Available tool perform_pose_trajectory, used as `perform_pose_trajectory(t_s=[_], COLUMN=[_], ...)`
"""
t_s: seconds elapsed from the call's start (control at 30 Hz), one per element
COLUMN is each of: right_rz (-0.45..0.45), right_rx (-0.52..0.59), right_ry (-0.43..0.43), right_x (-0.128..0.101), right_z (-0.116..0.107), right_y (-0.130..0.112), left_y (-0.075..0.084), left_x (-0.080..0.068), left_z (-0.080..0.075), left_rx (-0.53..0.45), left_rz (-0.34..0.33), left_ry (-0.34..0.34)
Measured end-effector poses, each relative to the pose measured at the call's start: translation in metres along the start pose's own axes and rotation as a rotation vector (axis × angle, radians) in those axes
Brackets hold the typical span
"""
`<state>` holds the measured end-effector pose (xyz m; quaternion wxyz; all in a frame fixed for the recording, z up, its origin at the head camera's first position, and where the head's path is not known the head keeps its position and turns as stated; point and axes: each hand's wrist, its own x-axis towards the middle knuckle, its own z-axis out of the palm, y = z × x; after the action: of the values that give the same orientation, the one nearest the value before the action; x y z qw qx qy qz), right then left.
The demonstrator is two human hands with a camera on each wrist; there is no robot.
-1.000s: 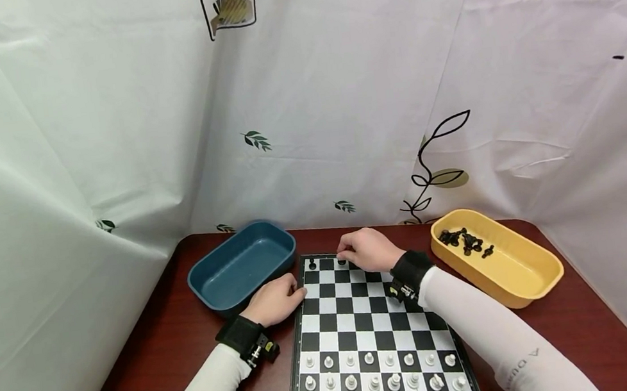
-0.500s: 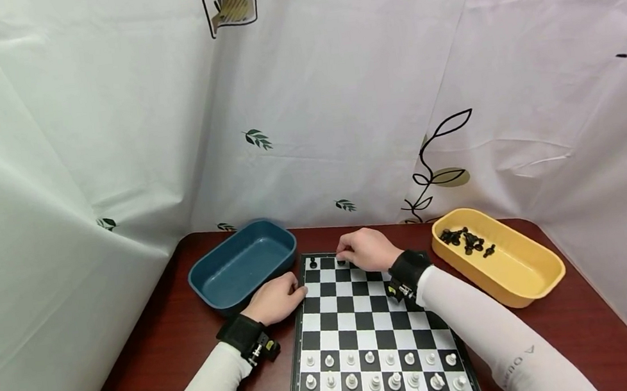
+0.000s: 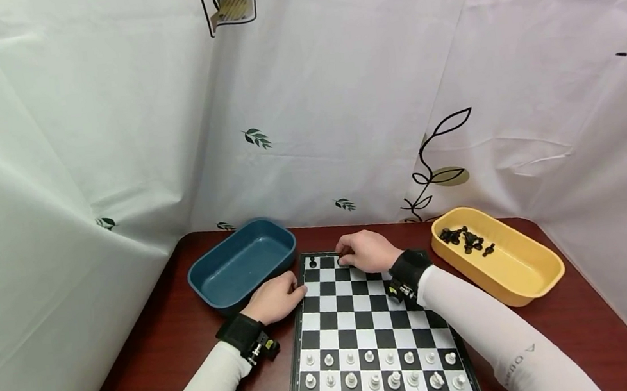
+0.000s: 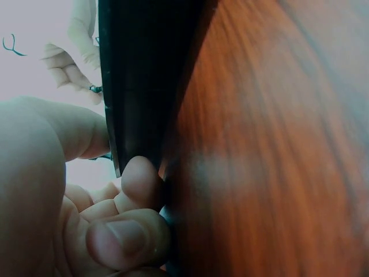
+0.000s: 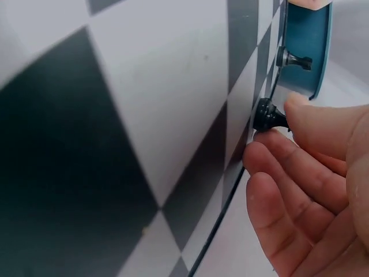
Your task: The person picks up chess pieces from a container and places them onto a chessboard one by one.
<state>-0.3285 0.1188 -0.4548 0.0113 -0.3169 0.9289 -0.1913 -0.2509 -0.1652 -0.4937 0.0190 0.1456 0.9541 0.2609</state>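
Black chess piece stands on the far row of the chessboard, right at the back edge, 2nd occupied square from the left corner. Right hand is over it: fingers curled down, fingertips pinching the piece's top, base on the board. In the head view the piece is nearly hidden under the knuckles; right wrist cam shows it plainly, w/ a second black piece standing alone further along the same row, near the corner by the blue tray.

Left hand sits at the board's left edge, fingers curled against the rim. Left wrist cam shows thumb and a fingertip pressed on the dark board edge, table beside it; it holds the board.

White pieces fill the two near rows. Yellow tray on the right side of the table, apart from the board, w/ a heap of black pieces in its far end.

Writing: grey lettering on the right sleeve, upside down from the head cam, too small to read for sure. No other legible labels.
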Motion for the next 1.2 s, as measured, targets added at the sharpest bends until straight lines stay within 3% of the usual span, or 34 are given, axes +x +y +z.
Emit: perform_pose_trajectory(t_s=[0.5,0.9,1.2], right_rz=[-0.026,-0.017,-0.029], right_rx=[-0.001,-0.094,-0.105], right_ry=[-0.01,0.024,0.129], right_x=[-0.005,-0.018,-0.026], right_z=[-0.006,-0.024,-0.054], right_y=[0.008,0.02,0.029], left_y=[0.001,-0.004,-0.002], left_x=[0.0,0.001,0.0], left_z=[-0.001,0.003,0.001], left_rx=[0.012,-0.002,-0.006], left_rz=[-0.001,0.003,0.003], left_ry=[-0.001,-0.006,-0.001])
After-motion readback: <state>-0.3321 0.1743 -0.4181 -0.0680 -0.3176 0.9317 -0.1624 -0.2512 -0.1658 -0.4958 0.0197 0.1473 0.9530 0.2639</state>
